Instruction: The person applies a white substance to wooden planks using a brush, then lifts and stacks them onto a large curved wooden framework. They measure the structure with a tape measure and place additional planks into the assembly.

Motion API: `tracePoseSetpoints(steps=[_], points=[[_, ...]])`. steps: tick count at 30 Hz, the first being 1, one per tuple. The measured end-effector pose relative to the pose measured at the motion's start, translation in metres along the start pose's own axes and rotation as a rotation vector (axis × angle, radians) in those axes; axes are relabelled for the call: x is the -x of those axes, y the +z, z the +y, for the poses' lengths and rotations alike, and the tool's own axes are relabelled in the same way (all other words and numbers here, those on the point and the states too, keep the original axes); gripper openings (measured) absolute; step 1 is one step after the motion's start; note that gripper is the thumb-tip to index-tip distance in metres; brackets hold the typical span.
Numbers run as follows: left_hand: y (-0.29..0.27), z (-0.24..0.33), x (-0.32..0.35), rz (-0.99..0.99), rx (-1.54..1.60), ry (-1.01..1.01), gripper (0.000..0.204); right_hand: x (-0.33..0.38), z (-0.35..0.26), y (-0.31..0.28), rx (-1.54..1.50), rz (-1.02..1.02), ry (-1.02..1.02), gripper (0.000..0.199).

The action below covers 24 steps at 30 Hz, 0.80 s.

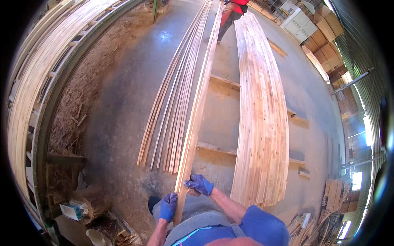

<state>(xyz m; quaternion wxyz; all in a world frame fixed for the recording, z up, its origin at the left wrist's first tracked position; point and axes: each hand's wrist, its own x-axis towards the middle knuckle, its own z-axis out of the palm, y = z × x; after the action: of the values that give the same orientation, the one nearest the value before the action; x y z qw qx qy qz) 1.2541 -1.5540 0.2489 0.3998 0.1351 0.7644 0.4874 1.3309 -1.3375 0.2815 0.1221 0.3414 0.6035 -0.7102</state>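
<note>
A long, narrow wooden board (200, 96) runs from in front of my body away to the far side, held up above the floor. My left hand (168, 207), in a blue glove, is closed on the board's left edge near its close end. A little farther along, my right hand (199, 185), also gloved in blue, has its curled fingers at the right edge of the same board. Part of its grip is hidden. To the left of the board lie several thin wooden strips (167, 133), fanned out. On the right is a wide row of boards (262, 119) laid side by side.
Wooden crosspieces (217, 148) lie beneath the rows. A person in red and dark clothing (230, 16) stands by the board's far end. Along the left runs a long metal-edged rack (45, 123) with timber. Scrap wood (301, 225) lies at the lower right, stacked timber (328, 55) farther off.
</note>
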Motion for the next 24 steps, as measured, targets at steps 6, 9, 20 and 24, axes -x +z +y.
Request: tracePoseSetpoints(steps=[6,9,20,24], points=[[-0.025,-0.013,0.001,-0.088,-0.029,-0.172,0.039,0.000,-0.009,0.018,0.097,-0.022,-0.071,0.036],[-0.036,-0.017,0.010,-0.077,-0.140,-0.158,0.038,0.000,-0.001,0.028,0.346,0.042,-0.359,0.034],[-0.066,0.001,0.053,-0.035,0.019,-0.097,0.036,0.017,-0.009,0.071,0.208,-0.006,-0.121,0.037],[-0.079,0.003,0.062,-0.042,-0.012,-0.130,0.036,0.020,-0.001,0.089,0.073,0.028,-0.215,0.039]])
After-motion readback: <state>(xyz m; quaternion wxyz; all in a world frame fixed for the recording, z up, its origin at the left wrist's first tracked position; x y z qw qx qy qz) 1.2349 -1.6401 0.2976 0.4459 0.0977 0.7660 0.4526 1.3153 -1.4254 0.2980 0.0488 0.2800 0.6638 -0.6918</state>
